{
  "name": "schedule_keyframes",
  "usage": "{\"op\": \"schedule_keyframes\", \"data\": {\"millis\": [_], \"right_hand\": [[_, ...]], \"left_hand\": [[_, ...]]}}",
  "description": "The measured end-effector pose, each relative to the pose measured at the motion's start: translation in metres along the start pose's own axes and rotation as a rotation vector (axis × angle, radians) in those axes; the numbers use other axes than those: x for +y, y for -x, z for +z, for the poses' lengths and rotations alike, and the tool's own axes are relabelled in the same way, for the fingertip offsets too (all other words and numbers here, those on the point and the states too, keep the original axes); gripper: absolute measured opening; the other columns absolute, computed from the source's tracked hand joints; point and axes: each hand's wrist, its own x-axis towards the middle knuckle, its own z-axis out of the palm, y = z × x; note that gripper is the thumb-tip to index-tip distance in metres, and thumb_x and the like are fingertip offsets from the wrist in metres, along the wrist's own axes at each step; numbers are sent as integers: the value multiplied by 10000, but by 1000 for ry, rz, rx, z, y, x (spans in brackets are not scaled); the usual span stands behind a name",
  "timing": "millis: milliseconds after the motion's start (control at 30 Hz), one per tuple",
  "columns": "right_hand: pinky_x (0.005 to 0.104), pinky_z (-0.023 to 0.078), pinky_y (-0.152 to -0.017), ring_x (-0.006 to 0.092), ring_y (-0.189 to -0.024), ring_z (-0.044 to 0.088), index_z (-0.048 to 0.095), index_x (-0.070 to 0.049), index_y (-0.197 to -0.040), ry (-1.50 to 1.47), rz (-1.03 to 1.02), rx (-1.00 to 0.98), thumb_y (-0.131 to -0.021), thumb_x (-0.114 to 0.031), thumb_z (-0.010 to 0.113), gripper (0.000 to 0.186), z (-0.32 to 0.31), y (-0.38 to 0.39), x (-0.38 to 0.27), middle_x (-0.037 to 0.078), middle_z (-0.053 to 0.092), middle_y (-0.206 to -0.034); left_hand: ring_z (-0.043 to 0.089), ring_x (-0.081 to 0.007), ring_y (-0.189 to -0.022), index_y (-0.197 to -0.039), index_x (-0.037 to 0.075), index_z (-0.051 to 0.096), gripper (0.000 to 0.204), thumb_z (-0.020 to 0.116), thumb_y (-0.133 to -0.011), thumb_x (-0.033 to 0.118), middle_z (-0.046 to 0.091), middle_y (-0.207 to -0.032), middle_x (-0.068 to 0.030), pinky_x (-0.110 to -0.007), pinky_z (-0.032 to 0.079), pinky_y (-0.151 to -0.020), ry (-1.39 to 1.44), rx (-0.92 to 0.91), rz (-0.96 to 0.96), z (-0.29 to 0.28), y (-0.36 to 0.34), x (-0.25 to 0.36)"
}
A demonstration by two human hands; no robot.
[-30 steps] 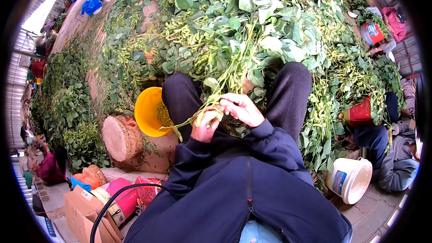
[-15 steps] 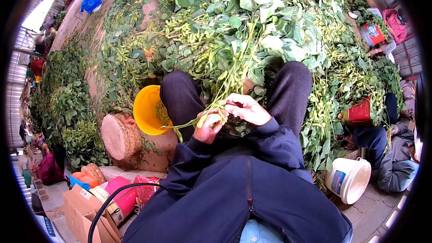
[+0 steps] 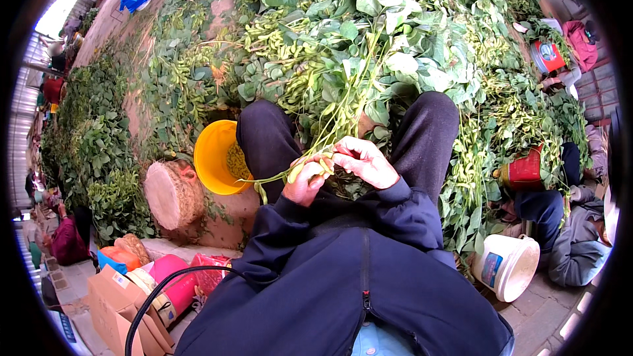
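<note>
Between my knees, my left hand is closed round the lower part of a bean stalk. Several plump green bean pods stick out at its fingers. The thin stem end points left, toward the yellow bucket. Right beside it, my right hand pinches at the pods on the stalk with thumb and forefinger; its fingertips partly hide what they grip. The stalk's leafy upper end rests on the heap of bean plants in front of me. Loose pods lie inside the yellow bucket.
Left of the bucket is a round straw stool. A cardboard box, a pink container and a black cable are at lower left. A white bucket leans at right, near another seated person.
My right fingertips have shifted slightly on the stalk, and more pods show between the hands. My left hand keeps its hold. The view has tilted a little.
</note>
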Motion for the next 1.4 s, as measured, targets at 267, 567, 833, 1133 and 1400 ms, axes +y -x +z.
{"op": "schedule_keyframes", "data": {"millis": [267,567,833,1133,1400], "right_hand": [[203,361,-569,17,-638,419,526,-81,-820,-53,16,146,-957,-121,651,189,4,0,-1,-79,476,-735],[178,313,-502,10,-580,434,562,-98,-817,-192,-72,309,-906,-114,710,173,11,-4,3,-70,548,-728],[199,349,-574,20,-654,413,546,-85,-761,-176,10,228,-870,-31,738,228,13,-2,-1,-70,505,-750],[174,304,-505,2,-591,429,653,-84,-918,-218,23,235,-866,-92,739,101,17,-3,1,-94,518,-721],[254,428,-597,74,-638,516,627,-36,-1042,594,-267,628,-1003,-181,555,166,0,-5,17,5,596,-767]], "left_hand": [[360,-34,-496,-1093,-62,625,241,554,-907,76,621,-887,-65,-161,261,-440,159,-8,8,-10,-5,-8],[633,-145,-927,-1287,-88,546,360,532,-951,40,660,-1109,-104,-207,502,-772,582,-199,-1,-17,-8,-14],[523,-55,-654,-1250,-31,588,319,587,-945,64,646,-986,-44,-163,398,-546,274,35,118,8,-4,-7],[344,-6,-476,-1145,10,619,238,612,-994,193,480,-696,41,-167,280,-444,236,94,79,2,-6,-5],[345,-1,-459,-971,60,620,158,619,-994,216,509,-675,53,-178,264,-415,207,171,85,4,-11,5]]}}
